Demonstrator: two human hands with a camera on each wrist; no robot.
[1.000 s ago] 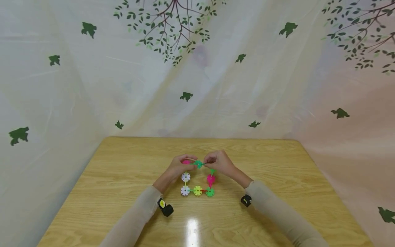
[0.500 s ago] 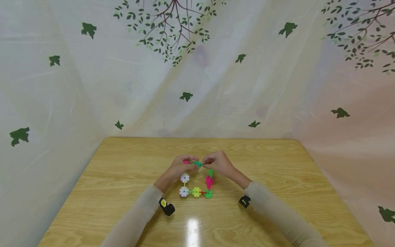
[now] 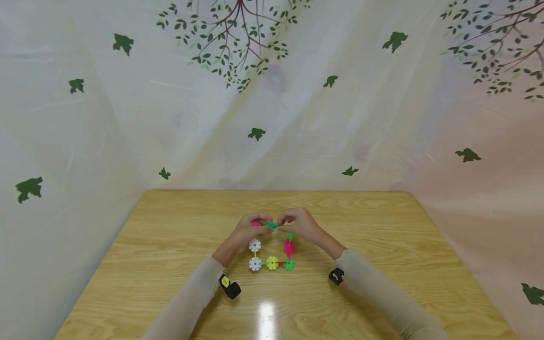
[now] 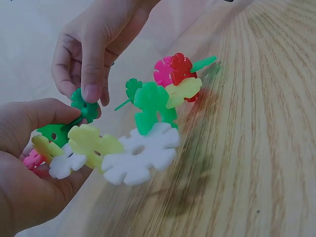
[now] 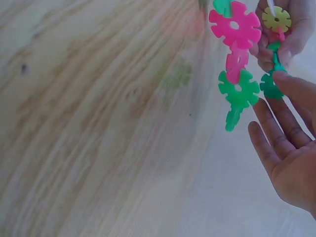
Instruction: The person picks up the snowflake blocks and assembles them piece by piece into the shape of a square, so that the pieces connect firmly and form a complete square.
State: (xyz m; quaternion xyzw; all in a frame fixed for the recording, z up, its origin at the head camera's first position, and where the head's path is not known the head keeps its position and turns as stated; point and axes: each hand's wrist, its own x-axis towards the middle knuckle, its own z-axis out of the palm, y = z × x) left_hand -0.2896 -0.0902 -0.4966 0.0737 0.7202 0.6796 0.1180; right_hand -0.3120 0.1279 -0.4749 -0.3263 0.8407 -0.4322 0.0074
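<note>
Flower-shaped, slotted plastic discs are joined edge to edge into a chain, bent into a rough square in the head view. White discs (image 3: 255, 264), a yellow disc (image 3: 272, 262) and a green disc (image 3: 289, 264) form its near side. My left hand (image 3: 245, 230) grips the far-left part, with pink, yellow and green discs between thumb and fingers. Opposite it, my right hand (image 3: 302, 224) pinches a dark green disc (image 4: 85, 105) against the piece in the left hand. The chain's other end, a green disc (image 5: 232, 118), hangs beside the right hand in the right wrist view.
A wooden table (image 3: 170, 264) lies under both forearms. Behind it hangs a pale cloth (image 3: 204, 141) printed with leaves and branches. Black wrist cameras are strapped at the left cuff (image 3: 230, 286) and right cuff (image 3: 336, 276).
Both hands stay close together, the right one shifting slightly left toward the left hand. The chain's near side dipped a little toward me, then came back up.
</note>
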